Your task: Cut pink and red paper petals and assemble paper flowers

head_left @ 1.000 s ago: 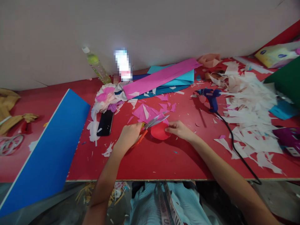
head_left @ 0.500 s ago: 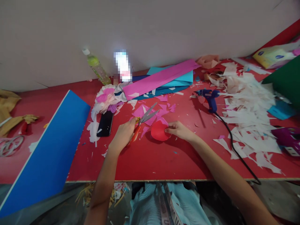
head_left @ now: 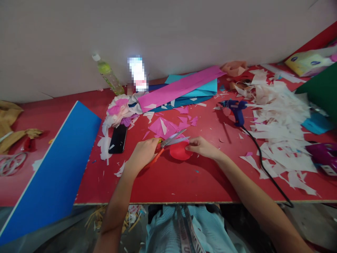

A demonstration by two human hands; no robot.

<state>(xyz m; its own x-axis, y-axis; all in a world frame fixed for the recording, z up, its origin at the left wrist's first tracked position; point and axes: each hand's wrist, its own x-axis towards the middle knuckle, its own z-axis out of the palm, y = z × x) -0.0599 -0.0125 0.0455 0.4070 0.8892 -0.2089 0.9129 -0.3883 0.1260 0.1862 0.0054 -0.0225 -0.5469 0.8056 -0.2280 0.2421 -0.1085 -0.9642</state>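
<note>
Dim, soft light; warped edges

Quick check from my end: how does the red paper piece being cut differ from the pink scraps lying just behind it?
The red paper piece is one rounded shape; the pink scraps are several angular, pointed offcuts. The red paper piece is pinched by the right hand with the blades of the scissors, held in the left hand, at its top edge; the pink scraps lie loose, untouched. Both are flat coloured paper on the red table.
</note>
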